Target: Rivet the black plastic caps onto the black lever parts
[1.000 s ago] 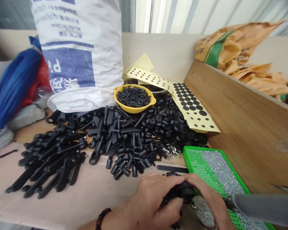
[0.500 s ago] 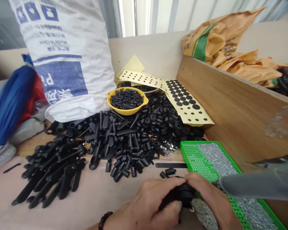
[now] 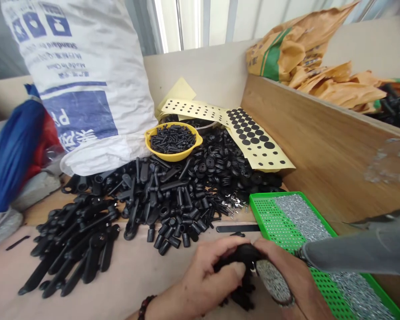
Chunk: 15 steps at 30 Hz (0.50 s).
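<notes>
My left hand (image 3: 206, 275) is closed around a black plastic part (image 3: 243, 254), with the thumb pressed on its near side. My right hand (image 3: 293, 275) is closed on the same part from the right, most of its fingers hidden. An object with a speckled grey oval face (image 3: 275, 281) shows between the hands; I cannot tell what it is. More black pieces (image 3: 242, 295) show below the fingers. Beyond lie a heap of black plastic arms, sleeves and discs (image 3: 183, 195) and small shiny metal clips (image 3: 235, 203).
A green perforated tray (image 3: 266, 218) with small metal pieces sits right, a grey tube (image 3: 350, 253) above it. A yellow bowl (image 3: 173, 156) holds black screw-like pieces. Sticker sheets (image 3: 273, 162), a white sack (image 3: 120, 80), black arms (image 3: 70, 244) and a wooden partition (image 3: 326, 146) surround.
Both hands have shifted slightly left with the black part, and the left thumb now presses on it. More black pieces show below the hands. The camera view has shifted slightly.
</notes>
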{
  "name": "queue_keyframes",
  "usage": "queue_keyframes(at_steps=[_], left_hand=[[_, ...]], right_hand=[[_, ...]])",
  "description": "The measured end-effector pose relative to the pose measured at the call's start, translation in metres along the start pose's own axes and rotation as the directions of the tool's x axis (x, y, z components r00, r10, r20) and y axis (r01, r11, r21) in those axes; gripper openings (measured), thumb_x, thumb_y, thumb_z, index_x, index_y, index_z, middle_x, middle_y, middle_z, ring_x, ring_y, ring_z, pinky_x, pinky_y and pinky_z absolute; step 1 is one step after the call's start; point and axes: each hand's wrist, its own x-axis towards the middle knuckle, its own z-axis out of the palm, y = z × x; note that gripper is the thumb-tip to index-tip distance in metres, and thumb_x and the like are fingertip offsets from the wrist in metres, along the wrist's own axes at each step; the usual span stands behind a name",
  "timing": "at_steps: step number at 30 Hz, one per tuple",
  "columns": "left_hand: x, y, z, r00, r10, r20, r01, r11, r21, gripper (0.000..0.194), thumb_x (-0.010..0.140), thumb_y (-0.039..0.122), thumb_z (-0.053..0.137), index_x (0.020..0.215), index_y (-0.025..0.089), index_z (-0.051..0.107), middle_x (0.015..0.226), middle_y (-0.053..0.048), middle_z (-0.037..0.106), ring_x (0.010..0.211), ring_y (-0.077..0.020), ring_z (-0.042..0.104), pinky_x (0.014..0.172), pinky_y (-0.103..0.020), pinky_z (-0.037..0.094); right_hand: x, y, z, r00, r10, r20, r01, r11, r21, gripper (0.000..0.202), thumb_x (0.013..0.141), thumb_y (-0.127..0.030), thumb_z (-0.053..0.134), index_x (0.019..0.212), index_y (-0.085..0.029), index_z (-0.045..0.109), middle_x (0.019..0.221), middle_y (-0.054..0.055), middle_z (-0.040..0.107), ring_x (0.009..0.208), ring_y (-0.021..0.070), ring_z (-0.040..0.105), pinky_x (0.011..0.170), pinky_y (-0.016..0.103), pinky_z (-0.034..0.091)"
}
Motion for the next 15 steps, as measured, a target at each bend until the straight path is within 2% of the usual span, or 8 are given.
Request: queue_keyframes(at_steps=[2,5,7,11,15], left_hand=[[0.006,-0.003,0.003,0.992,-0.123,-0.032,0.109,0.950,-0.292,0.032,0.080,0.032,0.061,0.108,0.016,0.064,0.068,-0.001,0.062,0.052,-0.0080,0.050,0.052,-0.017,0.041],[0.012,-0.001,0.003,0.977,-0.209,-0.041,0.153,0.823,-0.547,0.036,0.073,0.036,0.068,0.100,0.011,0.065,0.068,-0.006,0.066,0.046,-0.0068,0.049,0.046,-0.016,0.037],[0.013,0.000,0.003,0.972,-0.234,-0.024,0.166,0.755,-0.634,0.034,0.073,0.034,0.068,0.096,0.009,0.066,0.068,-0.008,0.067,0.043,-0.0060,0.048,0.042,-0.015,0.034],[0.010,-0.002,0.005,0.978,-0.209,0.023,0.161,0.673,-0.722,0.029,0.076,0.031,0.065,0.092,0.007,0.067,0.067,-0.009,0.067,0.042,-0.0056,0.047,0.041,-0.015,0.033],[0.008,-0.001,0.010,0.978,-0.196,0.072,0.184,0.649,-0.738,0.030,0.077,0.032,0.064,0.092,0.007,0.068,0.068,-0.009,0.067,0.043,-0.0055,0.049,0.041,-0.014,0.032]], right_hand=[[-0.003,0.005,0.002,0.987,0.127,0.094,-0.134,0.989,0.068,0.018,0.089,-0.029,0.042,0.102,-0.027,0.055,0.088,0.001,0.069,0.074,0.0173,0.066,0.062,0.023,0.052],[-0.011,0.014,0.006,0.950,0.304,0.074,-0.309,0.949,0.064,0.014,0.086,-0.029,0.047,0.098,-0.027,0.055,0.089,-0.001,0.069,0.076,0.0170,0.067,0.063,0.022,0.053],[-0.015,0.021,0.009,0.921,0.387,0.043,-0.389,0.920,0.050,0.020,0.084,-0.028,0.049,0.103,-0.027,0.056,0.095,0.000,0.070,0.082,0.0180,0.068,0.068,0.024,0.054],[-0.018,0.034,0.018,0.905,0.395,0.159,-0.418,0.893,0.165,0.029,0.086,-0.029,0.049,0.114,-0.026,0.057,0.107,0.004,0.069,0.095,0.0208,0.066,0.077,0.028,0.054],[-0.016,0.040,0.027,0.917,0.380,0.123,-0.399,0.852,0.339,0.025,0.085,-0.038,0.051,0.106,-0.027,0.061,0.100,0.004,0.070,0.089,0.0215,0.068,0.069,0.026,0.056]])
